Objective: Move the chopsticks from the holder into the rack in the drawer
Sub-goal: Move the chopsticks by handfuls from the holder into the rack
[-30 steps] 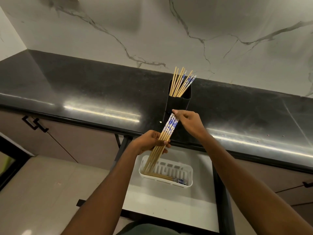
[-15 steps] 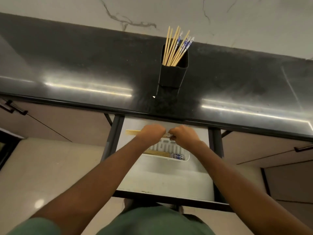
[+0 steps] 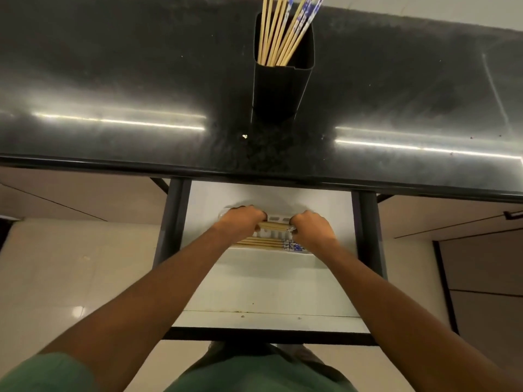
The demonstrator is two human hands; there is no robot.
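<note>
Head view looks down over two bare forearms reaching into one open drawer (image 3: 268,292) below the front edge of the black desk (image 3: 127,80). One white rack (image 3: 278,220) lies on the drawer floor toward its back edge, under the desk's overhang.

Both hands are curled closed around the ends of one bundle of chopsticks (image 3: 276,227) held level across the rack, running left to right. The left hand (image 3: 243,220) grips the plain wooden end; the right hand (image 3: 312,229) grips the end with the blue and white pattern. How many sticks make up this bundle cannot be counted, since the hands hide most of it and the sticks lie tight together. Whether the bundle touches the rack cannot be told.

Nearer the rack's front edge lies a second group of chopsticks (image 3: 263,243), flat and parallel to the held bundle, patterned ends to the right. About four or five show, though the wrists cover part of them.

One black holder (image 3: 281,89) stands upright on the desk, near the middle and back from the front edge. More chopsticks (image 3: 278,32) stand leaning in it, roughly ten, their tops cut off by the upper frame edge; several on the right side show blue and white ends, the rest are plain wood.

At the bottom edge, green clothing (image 3: 254,374) of the person shows.
</note>
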